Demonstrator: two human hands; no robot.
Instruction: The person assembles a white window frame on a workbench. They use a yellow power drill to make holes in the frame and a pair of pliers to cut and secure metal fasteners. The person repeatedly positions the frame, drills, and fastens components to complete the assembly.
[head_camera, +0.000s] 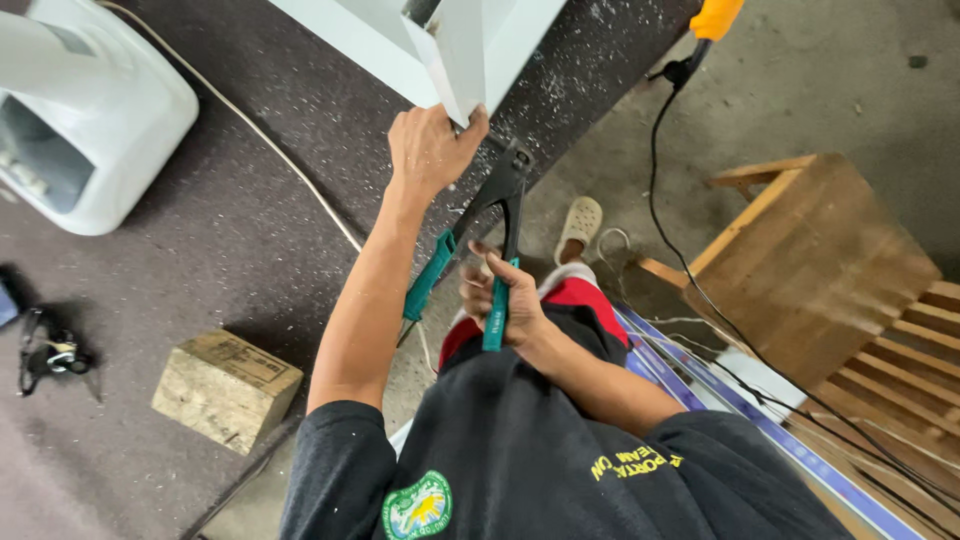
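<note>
Fingers of the right hand are closing around one teal handle of the rivet tool, its nose pointing just below the left hand, which is gripping the white frame corner above. Squeezing both handles squarely seems the step needed.

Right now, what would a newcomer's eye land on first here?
Centre frame, the left hand grips the end of a white metal profile, while the right hand holds a hand riveter with teal grips up to it. Left of them, a wooden block lies on the dark mat; a wooden bench stands right.
</note>
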